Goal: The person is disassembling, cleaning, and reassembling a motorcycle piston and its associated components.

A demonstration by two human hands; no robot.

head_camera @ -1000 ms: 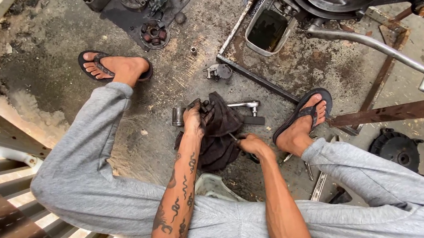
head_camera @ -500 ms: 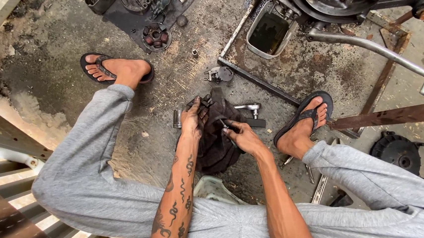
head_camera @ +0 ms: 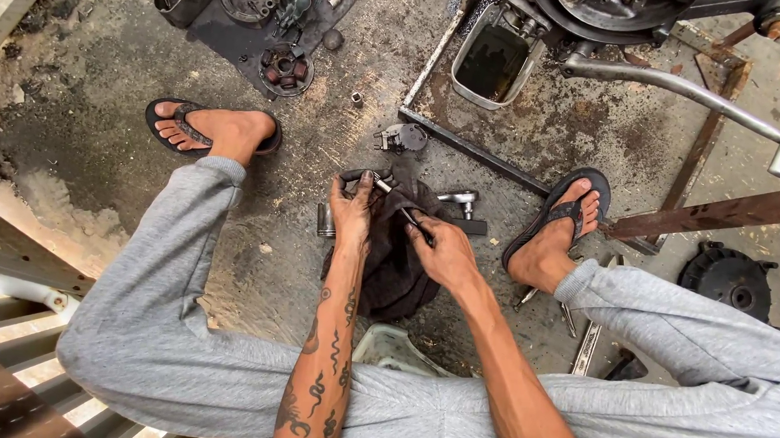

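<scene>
I sit low over a stained concrete floor with my knees spread. My left hand (head_camera: 351, 214) grips a dark curved metal part (head_camera: 356, 178) together with the upper edge of a dark rag (head_camera: 396, 270) that hangs between my legs. My right hand (head_camera: 443, 250) holds a thin metal tool (head_camera: 400, 206) whose tip points up left at the part by my left hand. A ratchet wrench (head_camera: 460, 199) lies on the floor just behind the rag.
A small grey engine part (head_camera: 402, 138) lies ahead. Dark engine parts on a mat (head_camera: 267, 18) sit far left. An oil drain pan (head_camera: 490, 63) and a kick-start lever (head_camera: 692, 94) are far right. A black round cover (head_camera: 727, 279) and wrenches (head_camera: 587, 338) lie right.
My right hand has come up from low on the rag and now holds the thin tool against the part. My left hand has shifted slightly away from me with the part.
</scene>
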